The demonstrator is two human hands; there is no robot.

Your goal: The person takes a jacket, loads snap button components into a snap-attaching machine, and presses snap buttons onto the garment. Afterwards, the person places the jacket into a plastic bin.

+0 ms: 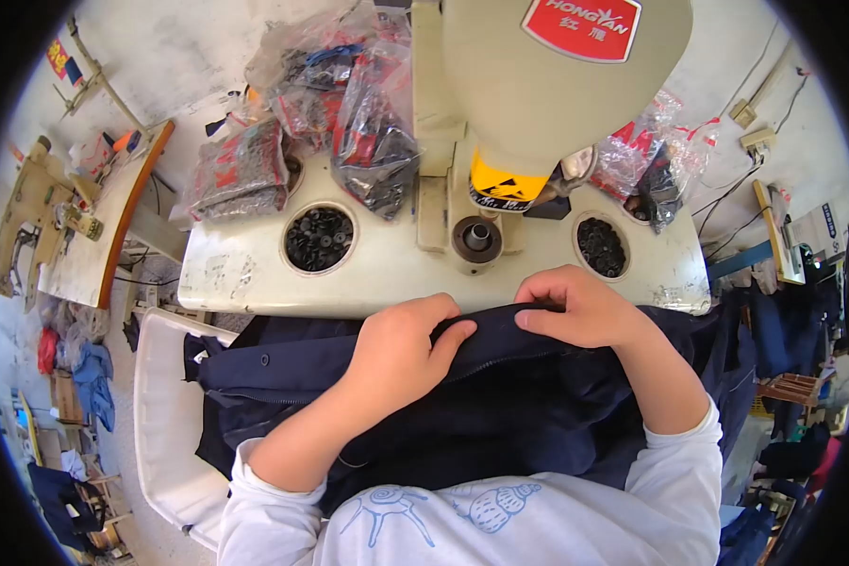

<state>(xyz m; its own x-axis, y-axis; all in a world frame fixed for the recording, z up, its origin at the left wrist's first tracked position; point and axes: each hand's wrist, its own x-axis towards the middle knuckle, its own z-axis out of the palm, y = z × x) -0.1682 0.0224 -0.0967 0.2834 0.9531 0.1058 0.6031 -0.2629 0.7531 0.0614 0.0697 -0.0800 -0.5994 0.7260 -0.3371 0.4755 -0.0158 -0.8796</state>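
Note:
A dark navy garment (528,406) with a zipper lies over my lap and along the front edge of the machine table. My left hand (406,344) pinches its folded placket, thumb on top. Further right on the same strip, my right hand (575,307) grips the cloth between thumb and fingers. A round snap button (265,359) sits on the placket left of my left hand. Just beyond the hands stands the snap-fastening machine (557,85), its round lower die (477,240) in front of the held edge. The fingers under the cloth are partly hidden.
Two round wells of dark snap parts, a left well (320,238) and a right well (601,247), are set into the white table (396,274). Plastic bags (377,132) lie behind. A white bin (165,406) stands at left, near another sewing machine (42,222).

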